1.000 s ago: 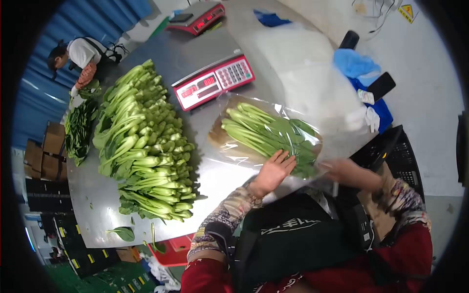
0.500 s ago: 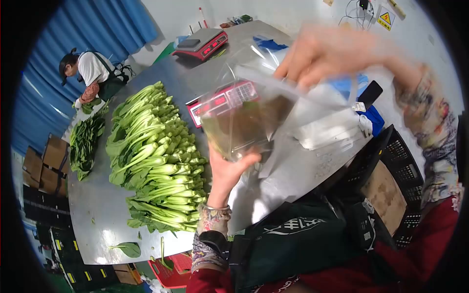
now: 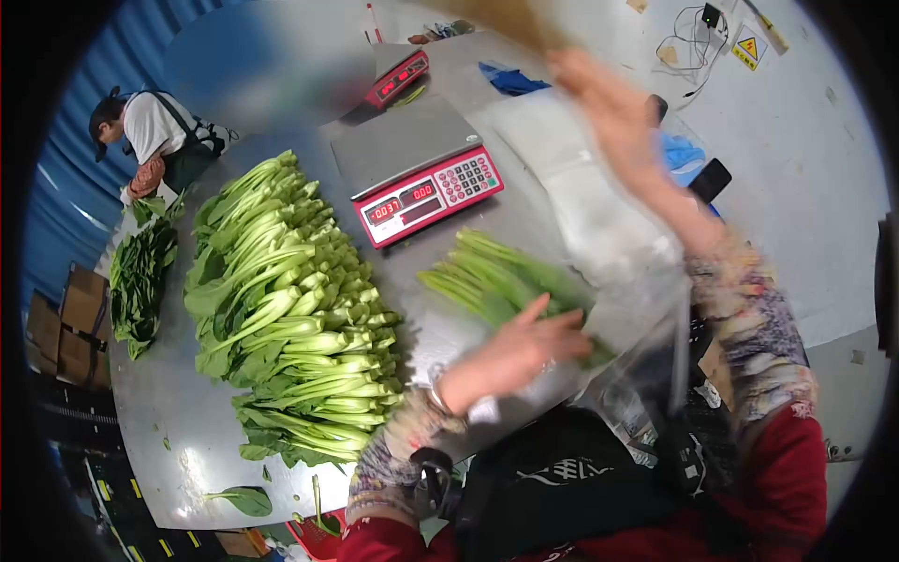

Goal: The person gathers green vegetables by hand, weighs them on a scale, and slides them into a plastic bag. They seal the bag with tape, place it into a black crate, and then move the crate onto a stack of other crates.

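Note:
A bunch of leafy greens (image 3: pixel 487 276) lies on the metal table, its leaf end inside or against a clear plastic bag (image 3: pixel 646 361); the blur hides which. My left hand (image 3: pixel 510 361) rests on the leaf end, fingers spread and slightly smeared. Raised at the upper right, my right hand (image 3: pixel 613 122) is blurred by motion. Its fingertips meet a brown sheet-like thing (image 3: pixel 506 21), which extends past the top of the view. Left of my hands, a big pile of the same greens (image 3: pixel 304 318) covers the table.
A red scale (image 3: pixel 431 197) stands behind the bunch, with a second scale (image 3: pixel 398 80) farther back. Flat clear bags (image 3: pixel 585 192) lie to the right. A large blue-grey blur (image 3: pixel 272 61) covers the upper left. A co-worker (image 3: pixel 159 136) bends over dark greens (image 3: pixel 145 281).
The brown sheet has come out of the bag and risen with my right hand. The greens now lie on the table, and my left hand has moved onto them. The scale is uncovered.

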Demonstrator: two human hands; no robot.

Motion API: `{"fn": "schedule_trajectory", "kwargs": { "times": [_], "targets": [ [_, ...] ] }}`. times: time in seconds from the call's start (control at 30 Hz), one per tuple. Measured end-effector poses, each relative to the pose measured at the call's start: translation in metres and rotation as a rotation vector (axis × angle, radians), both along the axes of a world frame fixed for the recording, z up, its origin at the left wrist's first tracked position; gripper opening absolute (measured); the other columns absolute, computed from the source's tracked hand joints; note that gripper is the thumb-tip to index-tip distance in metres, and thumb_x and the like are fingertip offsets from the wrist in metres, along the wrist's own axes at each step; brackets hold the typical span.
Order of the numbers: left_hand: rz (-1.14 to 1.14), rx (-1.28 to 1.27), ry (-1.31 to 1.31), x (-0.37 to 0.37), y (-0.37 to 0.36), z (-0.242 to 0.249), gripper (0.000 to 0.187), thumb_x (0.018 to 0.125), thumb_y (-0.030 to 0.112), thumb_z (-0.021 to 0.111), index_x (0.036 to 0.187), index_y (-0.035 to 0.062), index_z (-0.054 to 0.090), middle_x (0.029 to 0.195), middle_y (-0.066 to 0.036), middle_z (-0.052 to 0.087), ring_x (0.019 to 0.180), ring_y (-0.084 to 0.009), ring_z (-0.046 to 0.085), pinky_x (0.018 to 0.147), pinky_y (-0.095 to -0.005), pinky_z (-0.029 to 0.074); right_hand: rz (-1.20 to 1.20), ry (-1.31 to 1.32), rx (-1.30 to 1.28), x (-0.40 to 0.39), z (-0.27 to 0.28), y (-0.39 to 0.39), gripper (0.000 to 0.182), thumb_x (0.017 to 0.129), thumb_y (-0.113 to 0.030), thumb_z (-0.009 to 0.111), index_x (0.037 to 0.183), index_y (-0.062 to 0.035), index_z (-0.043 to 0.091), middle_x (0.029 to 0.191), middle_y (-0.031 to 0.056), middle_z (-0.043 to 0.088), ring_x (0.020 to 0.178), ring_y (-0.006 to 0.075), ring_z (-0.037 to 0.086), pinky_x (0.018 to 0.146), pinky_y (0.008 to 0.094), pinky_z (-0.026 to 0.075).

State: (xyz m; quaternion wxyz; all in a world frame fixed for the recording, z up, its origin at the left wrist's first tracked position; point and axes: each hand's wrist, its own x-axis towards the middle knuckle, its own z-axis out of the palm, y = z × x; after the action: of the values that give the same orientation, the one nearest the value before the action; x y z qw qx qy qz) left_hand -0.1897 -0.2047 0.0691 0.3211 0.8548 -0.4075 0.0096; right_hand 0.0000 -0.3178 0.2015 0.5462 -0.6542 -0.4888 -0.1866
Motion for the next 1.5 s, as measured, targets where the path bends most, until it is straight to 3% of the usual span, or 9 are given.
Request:
{"fn": "schedule_trajectory", "kwargs": {
  "times": [0.13, 0.33, 0.47, 0.63, 0.83, 1.0, 1.4, 1.43, 1.5],
  "targets": [
    [0.062, 0.145, 0.171, -0.089, -0.04, -0.085, 0.064, 0.072, 0.012, 0.064, 0.131, 0.0066, 0.042, 0.143, -0.009, 0.033, 0.138, -0.025, 0.018, 0.112, -0.0485, 0.005, -0.113, 0.019, -0.123, 0.025, -0.15, 0.092, 0.035, 0.078, 0.005, 0.052, 0.111, -0.001, 0.061, 0.123, 0.0162, 0.055, 0.114, 0.0292, 0.053, 0.097, 0.0336, 0.042],
    [1.22, -0.906, 0.518, -0.179, -0.103, -0.129, 0.028, 0.083, 0.005, 0.061, 0.107, -0.0016, 0.048, 0.095, -0.011, 0.055, 0.088, -0.0202, 0.058, 0.074, -0.0322, 0.05, -0.149, -0.021, -0.522, 0.009, -0.228, 0.082, 0.032, 0.078, -0.006, 0.056, 0.109, 0.0018, 0.06, 0.129, 0.0184, 0.048, 0.109, 0.0325, 0.053, 0.095, 0.0368, 0.042],
    [0.864, -1.276, 1.354, -0.194, -0.131, -0.149, 0.03, 0.097, 0.027, 0.044, 0.113, 0.0014, 0.045, 0.103, -0.013, 0.06, 0.093, -0.0213, 0.061, 0.078, -0.0325, 0.051, 0.089, 0.314, -0.643, -0.054, -0.19, -0.016, 0.031, 0.081, -0.012, 0.057, 0.107, 0.0034, 0.06, 0.108, 0.0194, 0.061, 0.095, 0.0301, 0.062, 0.083, 0.0336, 0.048],
    [0.7, -1.188, 1.319, -0.208, -0.156, -0.164, 0.031, 0.097, 0.028, 0.044, 0.115, 0.0027, 0.047, 0.1, -0.011, 0.061, 0.092, -0.0203, 0.061, 0.08, -0.0324, 0.05, 0.248, 0.682, -0.76, -0.15, -0.17, -0.143, 0.025, 0.087, -0.016, 0.056, 0.103, 0.002, 0.063, 0.091, 0.0117, 0.069, 0.083, 0.0159, 0.066, 0.076, 0.0262, 0.049],
    [0.816, -1.38, 1.246, -0.197, -0.185, -0.153, 0.025, 0.095, 0.026, 0.048, 0.096, 0.0022, 0.056, 0.089, -0.01, 0.063, 0.084, -0.018, 0.063, 0.078, -0.0287, 0.05, 0.2, 0.823, -0.782, -0.206, -0.183, -0.213, 0.022, 0.083, -0.017, 0.059, 0.096, 0.0002, 0.065, 0.082, 0.0106, 0.067, 0.076, 0.0202, 0.064, 0.073, 0.0292, 0.048],
    [0.841, -1.273, 1.197, -0.213, -0.189, -0.138, 0.024, 0.096, 0.024, 0.047, 0.092, 0.0014, 0.053, 0.081, -0.01, 0.065, 0.07, -0.0165, 0.065, 0.064, -0.0242, 0.053, 0.549, 0.42, -0.79, -0.253, -0.204, -0.228, 0.014, 0.077, -0.017, 0.064, 0.086, -0.0062, 0.064, 0.086, 0.0057, 0.06, 0.088, 0.0254, 0.056, 0.075, 0.035, 0.046],
    [0.975, -1.125, 1.241, -0.259, -0.159, -0.145, 0.026, 0.096, 0.024, 0.046, 0.089, -0.0011, 0.051, 0.081, -0.017, 0.065, 0.071, -0.0228, 0.066, 0.063, -0.0285, 0.055, 0.413, -0.178, -0.902, -0.294, -0.213, -0.277, 0.015, 0.074, -0.019, 0.063, 0.086, -0.0105, 0.061, 0.083, 0.0016, 0.054, 0.088, 0.0193, 0.053, 0.066, 0.028, 0.047],
    [0.936, -1.05, 1.314, -0.269, -0.141, -0.143, 0.027, 0.096, 0.024, 0.046, 0.089, -0.0016, 0.051, 0.083, -0.019, 0.065, 0.074, -0.0244, 0.067, 0.066, -0.0296, 0.055, 0.142, -0.043, -1.466, -0.31, -0.264, -0.369, 0.021, 0.086, -0.014, 0.051, 0.103, -0.0106, 0.062, 0.1, 0.0048, 0.061, 0.095, 0.0257, 0.057, 0.079, 0.0309, 0.048],
    [0.917, -0.966, 1.362, -0.286, -0.112, -0.139, 0.034, 0.098, 0.028, 0.041, 0.092, -0.0033, 0.052, 0.09, -0.022, 0.065, 0.076, -0.0266, 0.067, 0.069, -0.0326, 0.055, -0.006, 0.677, -1.506, -0.332, -0.296, -0.437, 0.031, 0.085, -0.011, 0.049, 0.114, -0.008, 0.057, 0.114, 0.0111, 0.059, 0.104, 0.029, 0.057, 0.085, 0.0358, 0.047]
  ]
}}
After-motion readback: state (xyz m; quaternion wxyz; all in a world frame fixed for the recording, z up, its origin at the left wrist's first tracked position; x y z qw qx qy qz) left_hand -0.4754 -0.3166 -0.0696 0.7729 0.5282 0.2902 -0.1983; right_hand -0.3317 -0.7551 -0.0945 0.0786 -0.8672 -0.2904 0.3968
